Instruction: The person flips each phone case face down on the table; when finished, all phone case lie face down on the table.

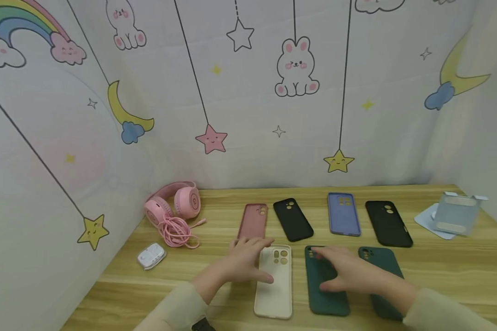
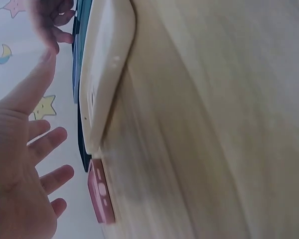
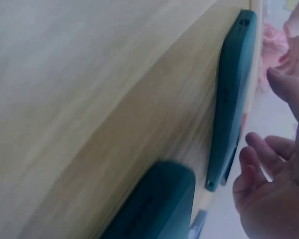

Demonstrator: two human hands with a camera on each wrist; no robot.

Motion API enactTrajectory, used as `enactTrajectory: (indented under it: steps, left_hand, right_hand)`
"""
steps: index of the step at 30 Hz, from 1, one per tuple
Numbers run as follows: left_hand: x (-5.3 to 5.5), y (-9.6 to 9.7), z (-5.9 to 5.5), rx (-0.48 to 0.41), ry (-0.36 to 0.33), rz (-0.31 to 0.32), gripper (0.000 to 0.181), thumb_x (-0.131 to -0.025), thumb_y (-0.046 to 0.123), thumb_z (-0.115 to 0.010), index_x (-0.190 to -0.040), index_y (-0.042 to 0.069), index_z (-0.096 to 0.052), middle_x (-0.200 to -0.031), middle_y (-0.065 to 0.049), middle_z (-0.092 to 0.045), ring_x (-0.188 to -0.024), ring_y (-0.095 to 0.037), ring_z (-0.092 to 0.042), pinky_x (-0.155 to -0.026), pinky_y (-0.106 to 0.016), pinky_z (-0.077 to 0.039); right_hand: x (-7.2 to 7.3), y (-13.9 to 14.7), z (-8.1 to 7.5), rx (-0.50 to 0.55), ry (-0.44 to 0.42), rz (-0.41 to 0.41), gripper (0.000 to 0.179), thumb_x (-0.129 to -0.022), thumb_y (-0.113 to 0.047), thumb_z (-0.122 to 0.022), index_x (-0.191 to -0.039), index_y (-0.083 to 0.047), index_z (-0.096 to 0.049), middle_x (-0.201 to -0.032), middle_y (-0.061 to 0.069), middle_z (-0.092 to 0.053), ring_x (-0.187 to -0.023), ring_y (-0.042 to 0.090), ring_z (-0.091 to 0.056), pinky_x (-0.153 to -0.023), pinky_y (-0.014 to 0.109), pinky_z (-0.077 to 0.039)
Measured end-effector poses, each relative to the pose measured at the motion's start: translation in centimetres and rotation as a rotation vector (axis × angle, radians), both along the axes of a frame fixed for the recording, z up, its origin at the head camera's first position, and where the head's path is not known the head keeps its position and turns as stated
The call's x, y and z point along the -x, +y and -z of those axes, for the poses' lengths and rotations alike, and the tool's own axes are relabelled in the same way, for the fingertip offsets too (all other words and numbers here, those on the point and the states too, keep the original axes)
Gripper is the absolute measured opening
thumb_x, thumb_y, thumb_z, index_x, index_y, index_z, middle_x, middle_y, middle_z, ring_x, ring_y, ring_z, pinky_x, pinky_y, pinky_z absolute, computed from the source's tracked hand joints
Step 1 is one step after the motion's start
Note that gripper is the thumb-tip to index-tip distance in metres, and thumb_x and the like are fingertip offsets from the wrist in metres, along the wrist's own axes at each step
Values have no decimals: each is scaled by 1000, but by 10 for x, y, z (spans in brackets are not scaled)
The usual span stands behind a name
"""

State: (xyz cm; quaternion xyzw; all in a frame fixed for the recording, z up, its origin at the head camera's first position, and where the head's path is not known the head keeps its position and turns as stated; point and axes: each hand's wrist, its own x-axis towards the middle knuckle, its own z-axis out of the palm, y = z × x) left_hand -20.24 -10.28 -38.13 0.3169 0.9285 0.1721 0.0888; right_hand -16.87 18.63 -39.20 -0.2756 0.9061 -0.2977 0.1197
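My left hand [image 1: 248,261] hovers over the left edge of a cream phone case [image 1: 275,299], thumb and fingers spread apart and holding nothing. In the left wrist view a gap shows between that hand and the cream case [image 2: 102,64]. Above a dark green phone case [image 1: 328,301], my right hand [image 1: 349,271] hangs with thumb and fingers apart, gripping nothing. The right wrist view shows it clear of the green case [image 3: 232,99]. A second dark green phone case [image 1: 383,259] lies partly hidden under the right forearm. Behind the left fingers is a pink phone case [image 1: 252,223].
Farther back lie a black phone case [image 1: 293,220], a purple one [image 1: 343,216] and another black one [image 1: 389,225]. Pink headphones [image 1: 188,202] with a coiled cable [image 1: 177,232] and a small white object [image 1: 152,256] sit left. A light blue stand [image 1: 457,214] stands right.
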Motion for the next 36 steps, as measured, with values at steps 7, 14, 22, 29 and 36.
enactTrajectory:
  steps: [7, 14, 22, 29, 36]
  left_hand:
    - [1, -21, 6, -3, 7, 1, 88, -70, 45, -79, -142, 15, -39, -140, -6, -43, -128, -38, -33, -98, -61, -17]
    - [-2, -29, 8, 14, -25, -6, 89, -68, 44, -80, -142, 16, -40, -140, -8, -44, -128, -42, -32, -99, -62, -18]
    - [-6, -29, 14, 9, -40, 24, 87, -69, 43, -80, -142, 16, -41, -141, -7, -44, -127, -40, -33, -99, -60, -19]
    - [-4, -33, 18, 35, -27, 41, 90, -69, 49, -78, -143, 16, -40, -142, -6, -43, -127, -36, -35, -100, -59, -21]
    - [-5, -35, 20, 20, -31, 42, 94, -66, 51, -79, -143, 14, -39, -142, -7, -42, -127, -36, -35, -99, -62, -21]
  right_hand:
    - [2, -16, 4, -21, 54, -16, 82, -76, -39, -77, -137, 3, -42, -128, 11, -52, -118, 37, -43, -96, 56, -32]
    - [0, -28, 6, -23, 52, -19, 82, -75, -43, -76, -136, 1, -42, -133, 14, -47, -118, 37, -41, -93, 55, -35]
    - [-3, -44, 10, -11, 44, -5, 83, -76, -46, -75, -137, 0, -42, -136, 17, -43, -123, 44, -35, -94, 59, -34]
    - [-1, -58, 13, -41, 79, -14, 86, -73, -50, -75, -137, -1, -43, -134, 17, -45, -119, 38, -40, -93, 56, -34]
    - [-3, -64, 11, -80, 102, -8, 85, -73, -45, -77, -137, 1, -43, -134, 19, -44, -119, 39, -40, -94, 56, -35]
